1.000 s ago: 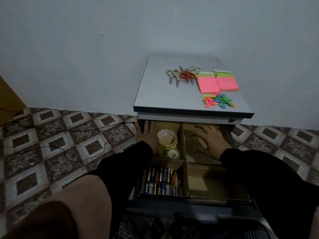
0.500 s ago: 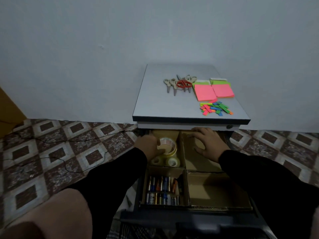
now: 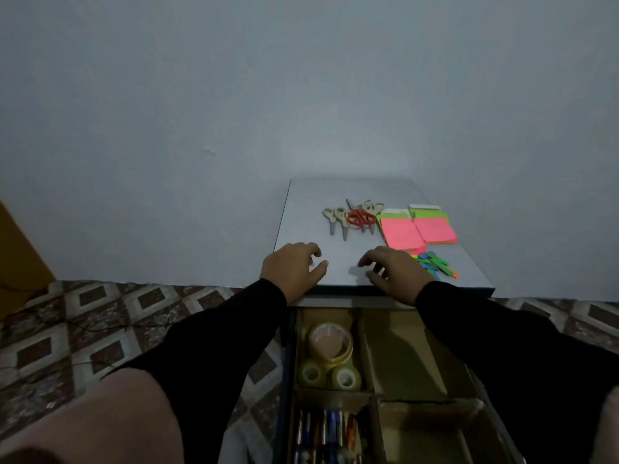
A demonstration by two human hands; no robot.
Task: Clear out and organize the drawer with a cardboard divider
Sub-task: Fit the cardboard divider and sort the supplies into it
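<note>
Your left hand (image 3: 293, 271) and right hand (image 3: 395, 274) hover empty, fingers loosely curled, over the cabinet top (image 3: 338, 199); below, the cardboard divider (image 3: 365, 349) sits in the open drawer (image 3: 284, 380), holding tape rolls (image 3: 330, 343)

Long black sleeves cover both arms to the wrists, leaving the left hand (image 3: 292, 271) and right hand (image 3: 395, 273) bare, without rings.

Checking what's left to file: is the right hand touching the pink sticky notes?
Apart. The head view shows bare tabletop between the right hand and the pink sticky notes.
</note>
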